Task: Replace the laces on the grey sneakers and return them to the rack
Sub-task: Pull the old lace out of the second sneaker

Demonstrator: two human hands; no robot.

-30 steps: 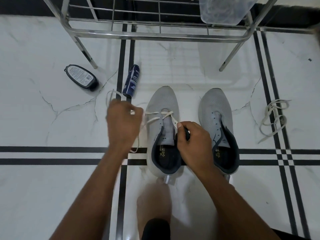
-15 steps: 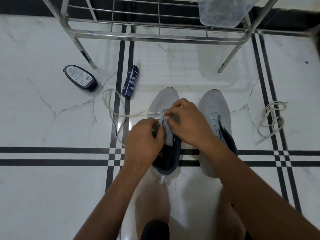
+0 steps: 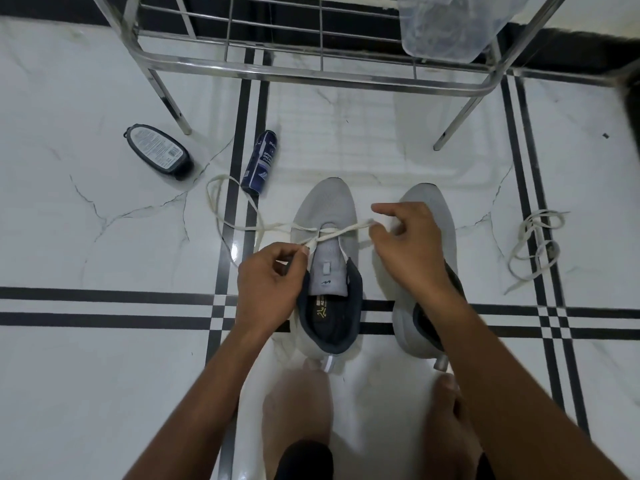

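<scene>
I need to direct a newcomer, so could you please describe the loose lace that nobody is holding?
Start at the steel shoe rack, then go past its right leg. Right of the unlaced grey sneaker lies a bundled off-white lace on white floor; unlike the other lace, it touches neither shoe nor hand.

Your right hand (image 3: 412, 251) and forearm hide the tongue, eyelets and most of the collar of the right sneaker (image 3: 429, 216). Your left hand (image 3: 270, 285) hides the left sneaker (image 3: 325, 209) along its left eyelet row. The rack (image 3: 311, 67) is cut off by the top edge. The plastic container (image 3: 446, 26) is also cut off there; its contents cannot be told. Label text on the spray can (image 3: 259, 162) is only partly legible.
</scene>
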